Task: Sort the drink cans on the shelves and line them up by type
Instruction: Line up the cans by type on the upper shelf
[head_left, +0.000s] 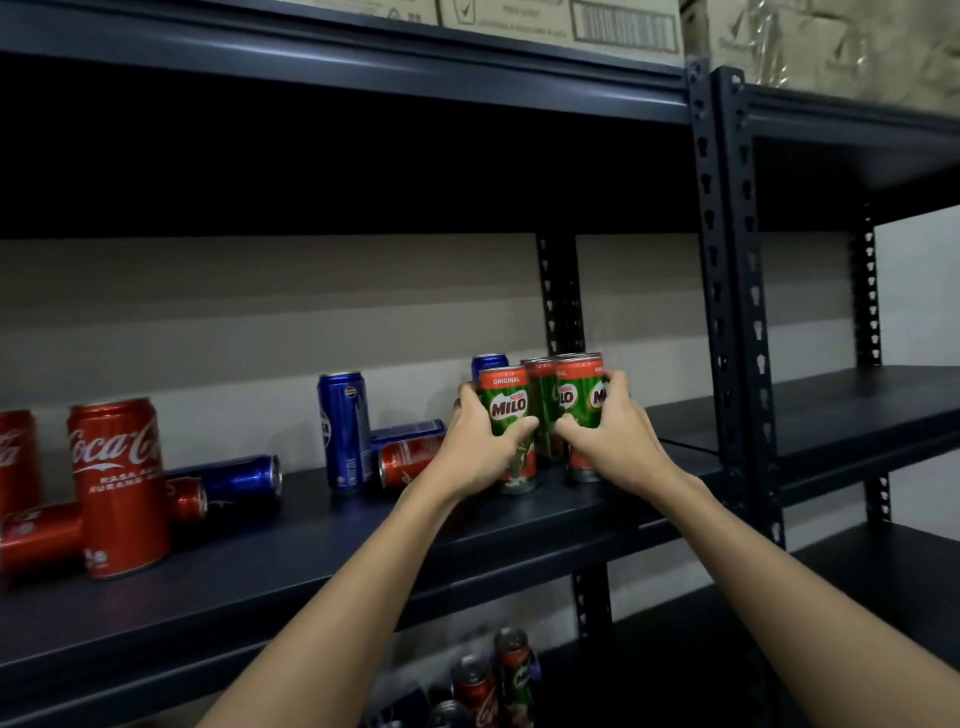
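Dark blue metal shelf (363, 545) with slotted uprights, pale wall behind, cardboard boxes (571, 21) up top. Both arms reach in — the left hand (478, 447) wraps one Milo can (506, 410), the right hand (613, 436) grips another Milo can (579, 395), all huddled near the shelf's right end. Glossy Coca-Cola cans (119, 488) stand and lie toward the left end; a tall blue Pepsi can (344, 431) stands mid-shelf.

Two bare forearms in frame, no sleeves visible up to the frame edge. Left hand (475, 441) and right hand (615, 439): no gloves, rings, watch or wristbands. Fingers (519, 427) bare, nails short and unpainted as far as visible.
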